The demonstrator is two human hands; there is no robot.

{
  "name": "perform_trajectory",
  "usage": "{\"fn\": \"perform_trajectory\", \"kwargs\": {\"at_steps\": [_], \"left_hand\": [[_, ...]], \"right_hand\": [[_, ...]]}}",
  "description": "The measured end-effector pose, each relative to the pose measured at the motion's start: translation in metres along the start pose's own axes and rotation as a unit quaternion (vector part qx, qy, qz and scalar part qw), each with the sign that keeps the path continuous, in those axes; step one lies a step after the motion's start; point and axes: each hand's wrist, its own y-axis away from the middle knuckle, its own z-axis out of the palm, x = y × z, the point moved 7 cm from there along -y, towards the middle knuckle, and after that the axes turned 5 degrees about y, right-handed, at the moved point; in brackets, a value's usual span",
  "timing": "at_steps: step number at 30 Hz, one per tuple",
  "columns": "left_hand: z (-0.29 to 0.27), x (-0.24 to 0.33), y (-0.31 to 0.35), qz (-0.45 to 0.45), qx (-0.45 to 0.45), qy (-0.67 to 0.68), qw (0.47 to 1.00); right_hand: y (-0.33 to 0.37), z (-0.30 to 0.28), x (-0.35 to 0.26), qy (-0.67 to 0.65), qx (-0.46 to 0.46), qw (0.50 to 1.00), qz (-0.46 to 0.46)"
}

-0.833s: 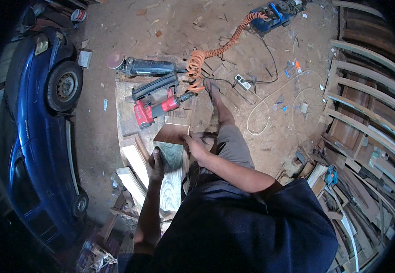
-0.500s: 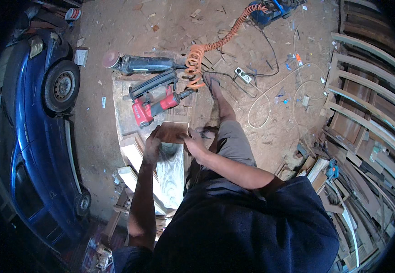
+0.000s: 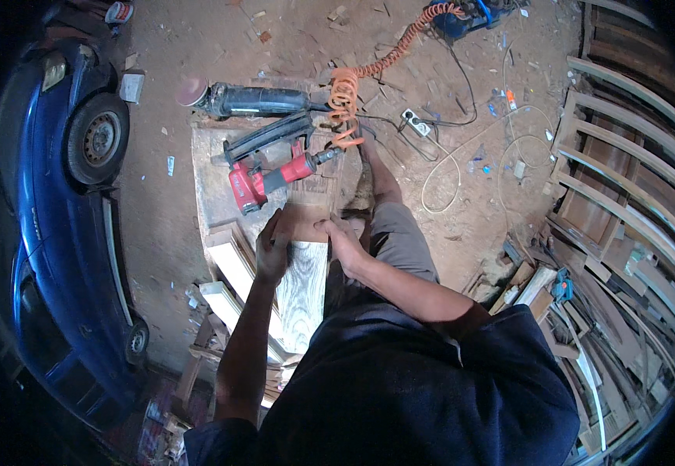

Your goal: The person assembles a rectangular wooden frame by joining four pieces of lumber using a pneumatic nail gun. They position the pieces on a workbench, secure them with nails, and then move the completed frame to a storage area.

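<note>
A small brown wooden board (image 3: 306, 223) lies between my hands, above the upper end of a pale board with streaked grain (image 3: 303, 291). My left hand (image 3: 272, 250) is closed on its left edge. At the right edge, my right hand (image 3: 343, 242) grips it with thumb and fingers, the fingertips partly hidden. Just beyond the board, a red and black nail gun (image 3: 263, 183) rests on the worn wooden workbench (image 3: 209, 167). An orange coiled air hose (image 3: 343, 97) runs to its handle end. Behind it lies a dark angle grinder (image 3: 256, 101) with a round disc.
White-edged boards (image 3: 228, 256) lie left of the pale board. A blue car (image 3: 65, 256) stands at the left. A blue compressor (image 3: 469, 19) and a power strip (image 3: 415, 123) with cables are on the littered floor. Wooden frames (image 3: 617, 155) and scrap timber (image 3: 609, 342) fill the right.
Both hands have shifted slightly right with the brown board, which has changed tilt and now looks lighter. The view has shifted a little; the nail gun still lies on the bench.
</note>
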Motion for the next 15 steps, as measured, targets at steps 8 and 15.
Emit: {"fn": "perform_trajectory", "kwargs": {"at_steps": [8, 15], "left_hand": [[0.005, 0.053, 0.015, 0.167, 0.188, -0.282, 0.926], [0.066, 0.116, 0.033, 0.323, 0.017, -0.443, 0.836]], "right_hand": [[0.011, 0.004, -0.023, 0.022, 0.027, 0.999, 0.003], [0.007, -0.004, -0.027, 0.106, 0.049, 0.993, 0.009]]}}
